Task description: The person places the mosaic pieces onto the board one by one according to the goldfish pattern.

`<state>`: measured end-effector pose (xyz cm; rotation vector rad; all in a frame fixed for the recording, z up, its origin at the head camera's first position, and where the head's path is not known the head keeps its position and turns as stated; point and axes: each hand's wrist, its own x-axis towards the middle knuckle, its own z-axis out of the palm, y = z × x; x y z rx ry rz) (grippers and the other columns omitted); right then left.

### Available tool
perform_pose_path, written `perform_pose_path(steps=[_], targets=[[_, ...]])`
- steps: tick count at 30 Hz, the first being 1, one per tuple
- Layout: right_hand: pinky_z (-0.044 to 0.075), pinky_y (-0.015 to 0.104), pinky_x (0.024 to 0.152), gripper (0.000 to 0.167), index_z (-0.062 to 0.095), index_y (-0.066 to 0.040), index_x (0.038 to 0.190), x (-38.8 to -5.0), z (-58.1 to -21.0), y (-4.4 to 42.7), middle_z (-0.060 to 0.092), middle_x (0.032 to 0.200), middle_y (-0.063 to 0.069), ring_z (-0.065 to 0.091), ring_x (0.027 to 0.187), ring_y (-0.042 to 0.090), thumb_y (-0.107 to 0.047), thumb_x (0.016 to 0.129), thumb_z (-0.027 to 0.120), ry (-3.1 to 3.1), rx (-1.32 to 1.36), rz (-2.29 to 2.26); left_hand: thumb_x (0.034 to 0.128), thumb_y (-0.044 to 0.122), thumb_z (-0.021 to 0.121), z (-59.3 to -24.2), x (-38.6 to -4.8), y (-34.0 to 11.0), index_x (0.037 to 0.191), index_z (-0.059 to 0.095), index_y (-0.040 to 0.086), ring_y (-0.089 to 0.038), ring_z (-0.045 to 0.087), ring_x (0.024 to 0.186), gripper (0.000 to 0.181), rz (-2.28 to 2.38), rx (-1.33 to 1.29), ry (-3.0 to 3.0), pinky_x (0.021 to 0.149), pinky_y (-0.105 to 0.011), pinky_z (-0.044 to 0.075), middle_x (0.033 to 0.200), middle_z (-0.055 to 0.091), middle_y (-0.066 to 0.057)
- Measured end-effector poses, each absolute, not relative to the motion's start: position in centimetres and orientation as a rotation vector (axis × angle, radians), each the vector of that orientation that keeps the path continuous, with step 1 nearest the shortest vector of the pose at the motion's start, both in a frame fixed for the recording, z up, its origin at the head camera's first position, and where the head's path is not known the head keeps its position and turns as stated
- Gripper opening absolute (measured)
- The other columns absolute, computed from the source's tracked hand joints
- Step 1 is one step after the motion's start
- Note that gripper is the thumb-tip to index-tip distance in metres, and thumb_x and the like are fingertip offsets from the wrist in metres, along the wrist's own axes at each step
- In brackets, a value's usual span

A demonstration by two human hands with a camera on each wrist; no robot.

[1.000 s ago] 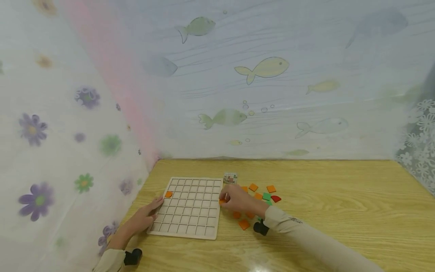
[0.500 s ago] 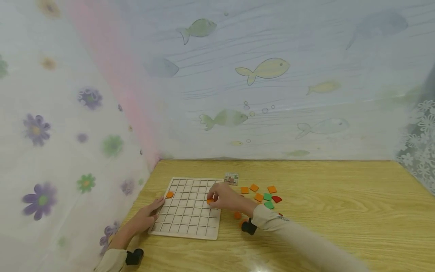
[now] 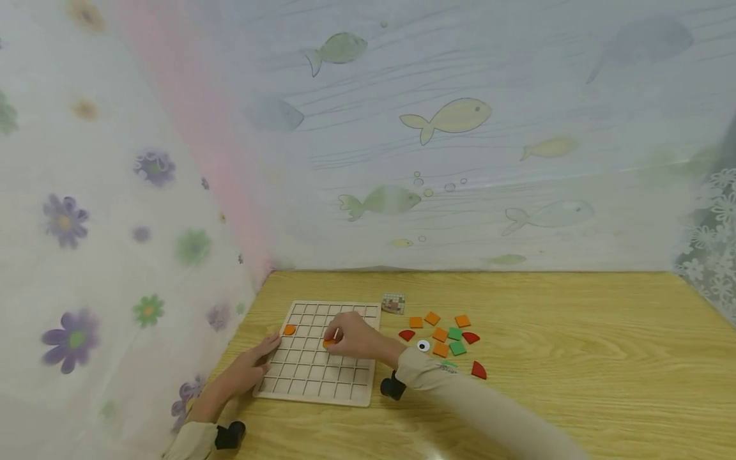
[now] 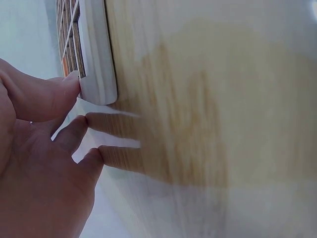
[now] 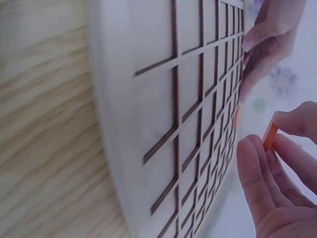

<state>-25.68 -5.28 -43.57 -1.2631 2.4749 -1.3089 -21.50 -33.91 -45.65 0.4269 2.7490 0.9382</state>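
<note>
A pale wooden grid board (image 3: 313,370) lies on the table, with one orange round piece (image 3: 290,329) in a cell by its left edge. My right hand (image 3: 358,337) is over the middle of the board, pinching an orange piece (image 3: 328,343) between thumb and fingers. In the right wrist view that piece (image 5: 270,135) is held above the grid. My left hand (image 3: 246,370) rests against the board's left edge, fingers fairly straight; the left wrist view shows its thumb touching the board's side (image 4: 99,84) and its fingertips down on the table.
Right of the board lie several orange squares (image 3: 439,334), green pieces (image 3: 457,348), red quarter-round pieces (image 3: 479,370) and a black-and-white eye piece (image 3: 423,345). A small patterned card (image 3: 393,303) sits near the board's top right corner. Printed sheets stand behind and to the left.
My right hand has moved left from the board's right edge to over its middle, carrying the orange piece. Loose pieces that the arm covered now show. My left hand stays at the board.
</note>
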Motion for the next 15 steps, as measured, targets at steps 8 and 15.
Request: perform_pose_path(steps=[8,15], targets=[[0.049,0.015,0.063,0.012,0.073,0.001,0.092,-25.7,-43.6,-7.5,0.069,0.094,0.011,0.063,0.072,0.008,-0.002,0.082,0.068,2.438,-1.226,-1.337,0.0920,-0.004,0.046,-45.8,-21.4,-33.9,0.146,0.029,-0.002,-0.042,0.013,0.139,0.057,0.953,0.429,2.756,0.108,-0.060,0.016,0.153,0.019,-0.022],[0.048,0.012,0.062,0.011,0.074,-0.001,0.091,-26.1,-44.1,-9.7,0.070,0.093,0.007,0.060,0.071,0.002,-0.004,0.081,0.069,2.468,-1.196,-1.298,0.0916,-0.005,0.046,-45.8,-21.7,-34.0,0.147,0.029,0.000,-0.040,0.010,0.140,0.058,0.962,0.389,2.742,0.109,-0.059,0.014,0.153,0.017,-0.021]])
